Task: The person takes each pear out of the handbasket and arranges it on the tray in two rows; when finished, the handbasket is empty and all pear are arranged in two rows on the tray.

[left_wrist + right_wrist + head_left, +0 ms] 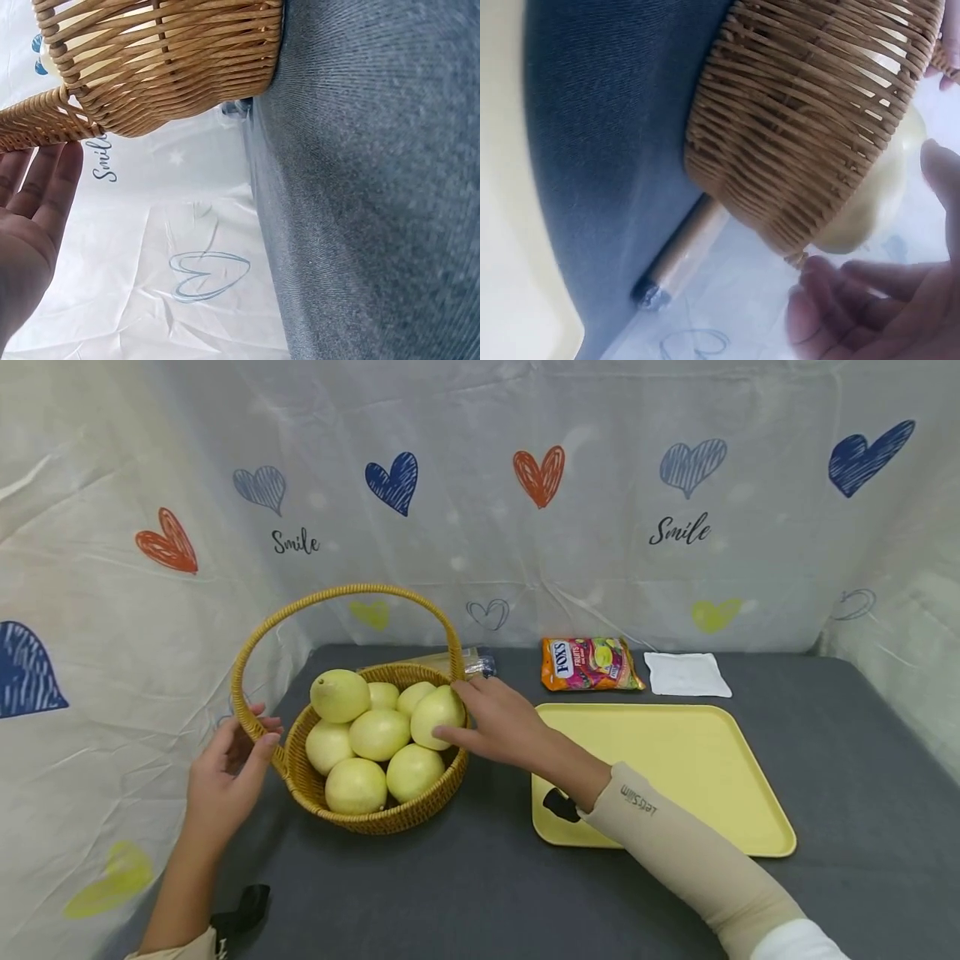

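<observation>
A woven wicker basket stands on the left of the table, heaped with several pale yellow-green round fruits. Its tall arched handle rises over them. At the handle's left foot is my left hand; in the left wrist view its nearly straight fingers touch the handle's outer side. My right hand reaches to the opposite foot, its fingertips partly hidden behind the rim. In the right wrist view its thumb stands apart from the fingers, beside a fruit.
Right of the basket lies a yellow tray, partly under my right forearm. Behind it are a colourful FOX'S candy bag and a folded white cloth. A brown tube-like item lies behind the basket. A heart-printed curtain borders the table.
</observation>
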